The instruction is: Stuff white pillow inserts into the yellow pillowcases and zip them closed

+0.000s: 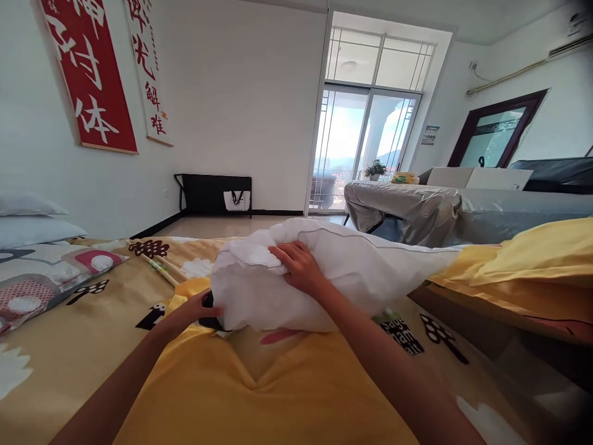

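Note:
A plump white pillow lies across the bed in front of me, its long end reaching to the right. My right hand is on top of it, fingers curled into a fold of its cover. At the pillow's left end, my left hand grips with the thumb across its edge; the other fingers are partly hidden. Something dark shows between that hand and the pillow, and I cannot make out what it is. Plain yellow fabric spreads below the pillow, between my forearms, and some also shows behind my left hand.
The bed has a tan patterned sheet. Patterned and white pillows lie at left, folded yellow bedding at right. Beyond stand a plastic-covered table, a black folded panel with a white bag, and a glass door.

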Demonstrator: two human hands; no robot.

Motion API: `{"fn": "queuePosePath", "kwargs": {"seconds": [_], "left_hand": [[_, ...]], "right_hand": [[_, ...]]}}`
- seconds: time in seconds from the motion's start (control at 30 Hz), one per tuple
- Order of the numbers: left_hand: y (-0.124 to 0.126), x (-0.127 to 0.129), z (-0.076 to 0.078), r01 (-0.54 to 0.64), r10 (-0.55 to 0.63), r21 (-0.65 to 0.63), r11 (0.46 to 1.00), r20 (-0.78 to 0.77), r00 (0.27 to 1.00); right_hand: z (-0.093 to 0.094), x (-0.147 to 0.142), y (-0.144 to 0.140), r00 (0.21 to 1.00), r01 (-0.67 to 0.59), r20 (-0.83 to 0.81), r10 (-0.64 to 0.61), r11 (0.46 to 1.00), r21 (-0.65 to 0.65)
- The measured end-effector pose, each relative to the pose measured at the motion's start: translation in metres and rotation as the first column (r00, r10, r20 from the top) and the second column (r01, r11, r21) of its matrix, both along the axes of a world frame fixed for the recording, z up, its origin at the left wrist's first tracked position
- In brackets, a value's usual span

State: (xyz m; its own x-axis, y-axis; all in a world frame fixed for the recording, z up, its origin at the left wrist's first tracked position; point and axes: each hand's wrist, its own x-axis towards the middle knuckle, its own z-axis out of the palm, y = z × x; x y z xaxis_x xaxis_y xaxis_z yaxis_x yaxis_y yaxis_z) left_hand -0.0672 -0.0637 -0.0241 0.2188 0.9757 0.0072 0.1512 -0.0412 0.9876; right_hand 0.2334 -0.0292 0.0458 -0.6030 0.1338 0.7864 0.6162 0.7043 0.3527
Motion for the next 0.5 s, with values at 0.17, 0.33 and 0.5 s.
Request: {"fn": "queuePosePath", "kwargs": {"seconds": [0.17, 0.33, 0.5], "left_hand": [[0.003, 0.002, -0.022, -0.152, 0.147, -0.030, 0.988, -0.130, 0.981], [0.004, 0.026, -0.015, -0.334, 0.335, 0.014, 0.942, -0.039, 0.941], [0.004, 0.054, 0.001, -0.339, 0.357, -0.113, 0.934, 0.230, 0.906]], "right_hand": [[0.003, -0.008, 0.009, 1.000, 0.000, -0.021, 0.000, 1.000, -0.032], [0.005, -0.015, 0.007, 0.994, -0.032, -0.107, 0.015, 0.986, -0.166], [-0.015, -0.035, -0.012, 0.989, -0.099, -0.127, 0.081, 0.985, -0.143]]}}
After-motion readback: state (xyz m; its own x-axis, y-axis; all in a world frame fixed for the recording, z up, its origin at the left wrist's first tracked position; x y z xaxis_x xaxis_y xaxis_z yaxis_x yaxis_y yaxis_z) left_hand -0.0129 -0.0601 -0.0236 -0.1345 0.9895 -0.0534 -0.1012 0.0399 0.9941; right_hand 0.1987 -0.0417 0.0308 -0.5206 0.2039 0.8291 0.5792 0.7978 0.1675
